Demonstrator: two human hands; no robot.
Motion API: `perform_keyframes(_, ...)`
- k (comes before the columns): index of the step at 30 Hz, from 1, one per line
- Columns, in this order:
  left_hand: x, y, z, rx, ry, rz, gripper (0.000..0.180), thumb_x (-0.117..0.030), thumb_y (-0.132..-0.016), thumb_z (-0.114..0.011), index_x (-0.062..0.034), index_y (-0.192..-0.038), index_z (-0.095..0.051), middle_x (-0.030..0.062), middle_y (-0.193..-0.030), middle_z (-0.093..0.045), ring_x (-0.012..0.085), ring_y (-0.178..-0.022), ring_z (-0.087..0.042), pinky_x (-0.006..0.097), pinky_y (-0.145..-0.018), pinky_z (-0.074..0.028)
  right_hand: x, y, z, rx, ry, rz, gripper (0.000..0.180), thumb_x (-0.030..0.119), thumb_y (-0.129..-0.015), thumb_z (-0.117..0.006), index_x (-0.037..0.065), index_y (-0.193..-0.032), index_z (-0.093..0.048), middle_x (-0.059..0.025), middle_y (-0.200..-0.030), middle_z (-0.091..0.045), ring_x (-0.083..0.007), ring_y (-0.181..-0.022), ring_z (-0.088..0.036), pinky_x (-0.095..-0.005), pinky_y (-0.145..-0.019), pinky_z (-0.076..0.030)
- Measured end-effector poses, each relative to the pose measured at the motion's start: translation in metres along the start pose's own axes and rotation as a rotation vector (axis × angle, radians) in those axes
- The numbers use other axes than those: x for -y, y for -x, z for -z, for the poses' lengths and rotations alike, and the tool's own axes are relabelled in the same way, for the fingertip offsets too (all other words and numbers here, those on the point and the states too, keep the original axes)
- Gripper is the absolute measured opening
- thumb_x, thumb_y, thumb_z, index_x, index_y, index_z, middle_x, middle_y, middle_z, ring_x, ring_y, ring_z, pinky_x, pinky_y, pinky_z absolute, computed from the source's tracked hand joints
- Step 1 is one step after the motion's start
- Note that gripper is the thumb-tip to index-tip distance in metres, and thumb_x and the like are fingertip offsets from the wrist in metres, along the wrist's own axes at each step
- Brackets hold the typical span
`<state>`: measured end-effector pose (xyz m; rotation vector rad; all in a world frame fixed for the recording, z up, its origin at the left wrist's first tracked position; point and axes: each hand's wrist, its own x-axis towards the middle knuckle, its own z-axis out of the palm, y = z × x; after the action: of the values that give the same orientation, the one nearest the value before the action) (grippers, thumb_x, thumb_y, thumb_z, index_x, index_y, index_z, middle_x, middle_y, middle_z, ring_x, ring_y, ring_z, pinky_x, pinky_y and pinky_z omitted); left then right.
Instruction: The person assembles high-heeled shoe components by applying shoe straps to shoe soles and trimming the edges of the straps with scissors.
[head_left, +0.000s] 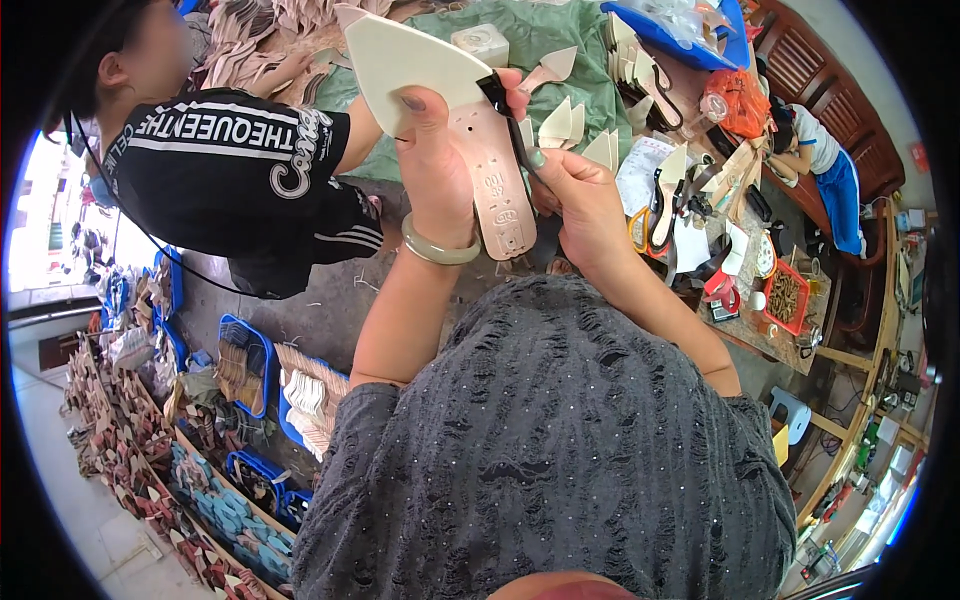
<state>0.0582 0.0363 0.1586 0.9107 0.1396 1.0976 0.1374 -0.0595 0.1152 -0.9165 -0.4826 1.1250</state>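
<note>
1 pale insole (478, 145) partly hides the left hand (437, 175) gripping it.

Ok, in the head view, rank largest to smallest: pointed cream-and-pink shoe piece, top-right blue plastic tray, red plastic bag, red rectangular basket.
1. Cream-and-pink shoe piece, nearest camera
2. Blue plastic tray
3. Red plastic bag and red basket: too alike to rank
</note>
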Motion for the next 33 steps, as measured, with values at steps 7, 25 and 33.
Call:
perform_keyframes(7,-0.003,-0.001,-0.001,-0.009,0.041,-0.037,0.061,-0.055,-0.086,-0.053,0.004,-0.102,-0.055,0.0159,-0.092,-0.063,0.0209,-0.078,-0.06,0.031,-0.069,-0.05,0.013,0.003,-0.002,-0.043,0.168,0.049,0.02,0.021,-0.087,-0.065,0.003,-0.094,-0.07,0.0081,-0.063,-0.051,-0.0011,-0.056,-0.038,-0.0184,-0.05,-0.029)
perform_keyframes(25,-0.009,0.013,0.002,0.172,-0.024,0.194,0.068,-0.064,-0.085,-0.046,-0.0006,-0.108,-0.048,0.015,-0.099,-0.057,0.0204,-0.074,-0.054,0.031,-0.061,-0.045,0.036,0.003,0.004,0.227,0.841,0.35,0.024,0.022,-0.084,-0.066,-0.002,-0.086,-0.062,0.0005,-0.067,-0.059,-0.0076,-0.062,-0.049,-0.0269,-0.056,-0.042)
perform_keyframes(33,-0.012,0.019,0.004,0.133,0.08,0.359,0.081,-0.065,-0.088,-0.038,0.0064,-0.127,-0.043,0.0175,-0.126,-0.051,0.0247,-0.105,-0.054,0.034,-0.084,-0.047,0.058,-0.012,-0.006,0.42,0.625,0.109,0.021,0.021,-0.092,-0.057,0.001,-0.093,-0.063,-0.0014,-0.065,-0.061,-0.0086,-0.059,-0.06,-0.023,-0.057,-0.048)
